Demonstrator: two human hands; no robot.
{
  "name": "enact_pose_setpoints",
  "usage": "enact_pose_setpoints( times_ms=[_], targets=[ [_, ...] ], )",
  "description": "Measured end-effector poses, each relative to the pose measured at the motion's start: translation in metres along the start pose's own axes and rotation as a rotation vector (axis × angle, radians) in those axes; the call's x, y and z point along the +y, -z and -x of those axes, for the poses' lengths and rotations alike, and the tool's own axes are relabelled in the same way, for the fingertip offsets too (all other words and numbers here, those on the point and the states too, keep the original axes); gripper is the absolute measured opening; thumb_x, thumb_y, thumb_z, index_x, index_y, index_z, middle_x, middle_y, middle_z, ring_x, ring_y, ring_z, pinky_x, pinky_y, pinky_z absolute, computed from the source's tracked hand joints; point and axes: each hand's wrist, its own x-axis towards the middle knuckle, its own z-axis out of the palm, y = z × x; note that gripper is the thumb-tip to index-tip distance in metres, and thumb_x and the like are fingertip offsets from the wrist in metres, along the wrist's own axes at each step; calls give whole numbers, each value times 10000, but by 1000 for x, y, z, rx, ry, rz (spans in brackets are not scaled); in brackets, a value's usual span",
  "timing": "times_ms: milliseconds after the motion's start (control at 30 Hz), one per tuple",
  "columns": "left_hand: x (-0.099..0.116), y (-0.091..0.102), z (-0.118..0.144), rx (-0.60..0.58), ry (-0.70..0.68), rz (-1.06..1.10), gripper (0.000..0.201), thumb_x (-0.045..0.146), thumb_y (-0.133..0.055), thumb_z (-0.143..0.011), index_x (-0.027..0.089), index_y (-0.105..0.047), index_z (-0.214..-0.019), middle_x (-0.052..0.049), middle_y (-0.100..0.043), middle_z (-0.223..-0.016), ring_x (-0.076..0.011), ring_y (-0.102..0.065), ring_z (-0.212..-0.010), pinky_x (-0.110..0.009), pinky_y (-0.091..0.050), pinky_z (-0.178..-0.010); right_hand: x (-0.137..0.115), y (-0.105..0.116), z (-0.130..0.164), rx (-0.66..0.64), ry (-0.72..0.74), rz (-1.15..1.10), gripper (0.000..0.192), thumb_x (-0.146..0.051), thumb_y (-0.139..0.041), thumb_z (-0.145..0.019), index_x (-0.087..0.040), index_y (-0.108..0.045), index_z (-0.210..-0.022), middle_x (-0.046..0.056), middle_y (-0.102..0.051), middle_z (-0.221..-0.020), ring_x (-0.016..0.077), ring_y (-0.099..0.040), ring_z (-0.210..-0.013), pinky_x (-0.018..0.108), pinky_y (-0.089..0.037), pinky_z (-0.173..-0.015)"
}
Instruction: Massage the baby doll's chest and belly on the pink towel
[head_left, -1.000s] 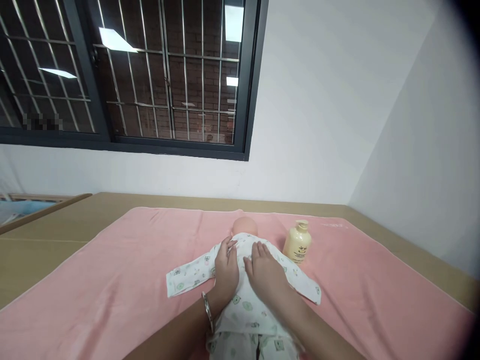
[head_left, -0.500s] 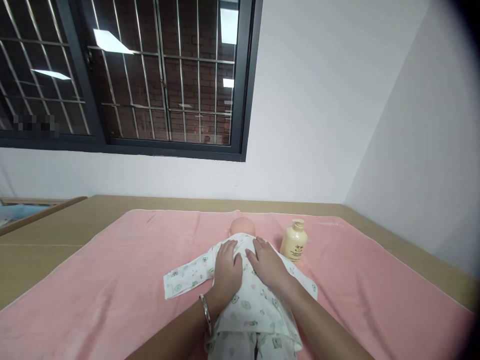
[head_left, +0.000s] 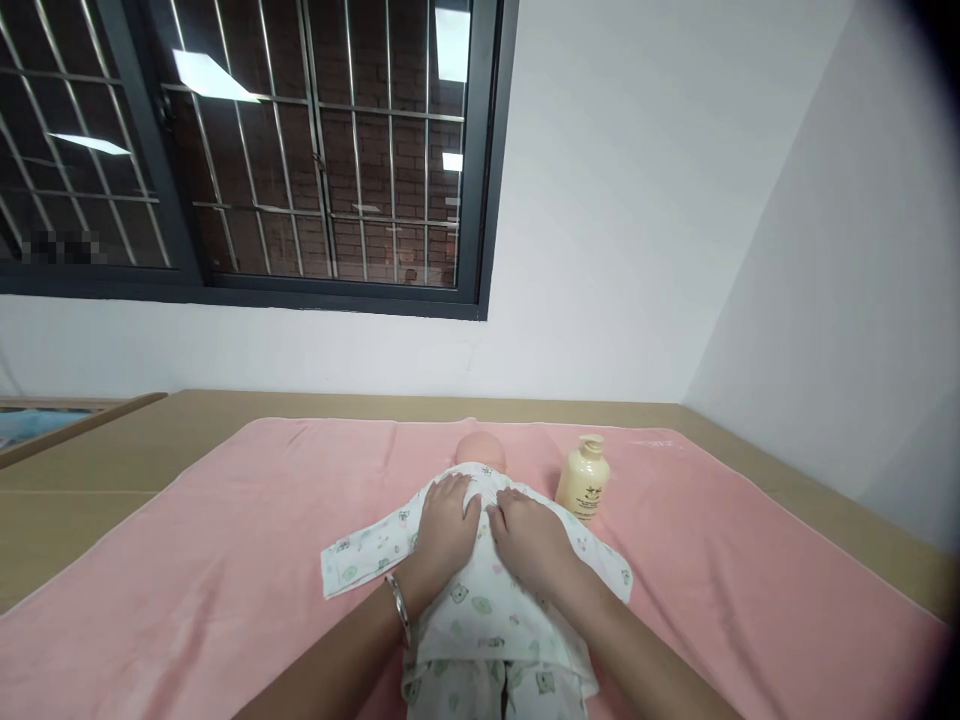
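A baby doll lies on the pink sheet, its bald head (head_left: 481, 452) pointing away from me and no face showing. It wears a white printed top (head_left: 480, 610) with long sleeves spread to both sides, and matching trousers (head_left: 457, 692). My left hand (head_left: 448, 525) rests on the upper left of the doll's torso, thumb apart from the fingers. Level with it, my right hand (head_left: 531, 535) lies on the upper right, fingers slightly bent against the cloth. Neither hand grips anything. A silver bangle (head_left: 398, 608) circles my left wrist.
A pale yellow pump bottle (head_left: 584, 480) stands right of the doll, close to its sleeve. The pink sheet (head_left: 247, 530) covers most of the tan surface (head_left: 97, 515). Behind are a white wall (head_left: 600, 250) and a barred window (head_left: 322, 180). A wooden rail (head_left: 90, 425) edges the left.
The right hand's fingers have drawn back slightly and bent more. The left hand stays at the shoulder, fingers lying a little closer to the cloth. The whole view has shifted slightly.
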Motion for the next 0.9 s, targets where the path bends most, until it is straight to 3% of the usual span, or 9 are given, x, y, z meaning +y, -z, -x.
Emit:
enact_pose_setpoints(
  times_ms=[133, 267, 433, 567, 733, 800, 900],
  targets=[
    [10, 1, 10, 85, -105, -136, 324, 211, -398, -928, 113, -631, -1129, -151, -661, -1188, -275, -584, -1160, -470, -426, -1037, 22, -15, -16, 22, 41, -110, 457, -336, -324, -981, -82, -540, -1294, 181, -520, -1374, 264, -443, -1309, 373, -320, -1068],
    [22, 4, 18, 105, -197, -246, 303, 145, -385, -905, 137, -683, -957, -149, -706, -1055, -268, -636, -1066, -464, -440, -1024, 39, -28, -26, 40, 106, -146, 487, -347, -365, -972, -81, -488, -1361, 159, -472, -1427, 237, -387, -1353, 359, -222, -1135],
    [22, 9, 16, 56, -81, -232, 313, 199, -397, -917, 119, -670, -1045, -142, -683, -1151, -265, -592, -1161, -426, -433, -1039, 30, -23, -20, 70, 100, -61, 462, -332, -330, -984, -77, -526, -1315, 163, -555, -1341, 250, -466, -1278, 351, -294, -1082],
    [12, 9, 8, -20, -13, -168, 357, 275, -405, -926, 103, -645, -1128, -153, -638, -1244, -280, -544, -1224, -431, -390, -1077, 9, -13, -8, 85, 0, 44, 389, -291, -310, -980, -111, -628, -1114, 162, -652, -1163, 259, -567, -1147, 332, -391, -950],
    [5, 5, 4, -11, 14, -88, 392, 305, -422, -909, 126, -597, -1211, -139, -604, -1297, -277, -522, -1243, -431, -381, -1074, -4, -7, 1, 68, -49, 98, 324, -259, -349, -948, -136, -648, -972, 144, -688, -1003, 260, -631, -1000, 324, -435, -814],
    [4, 3, 4, -6, 17, -75, 407, 311, -412, -912, 119, -588, -1225, -145, -597, -1305, -280, -515, -1250, -437, -370, -1082, 1, -10, -2, 71, -38, 59, 334, -267, -340, -953, -145, -648, -1000, 131, -690, -1024, 253, -623, -1021, 322, -434, -836],
    [4, 0, 6, -2, 15, -80, 441, 327, -407, -916, 103, -565, -1261, -153, -585, -1322, -290, -502, -1262, -449, -351, -1095, 14, -18, -11, 92, 19, -34, 383, -282, -350, -957, -124, -591, -1210, 132, -611, -1267, 239, -510, -1229, 323, -362, -1006]
  ],
)
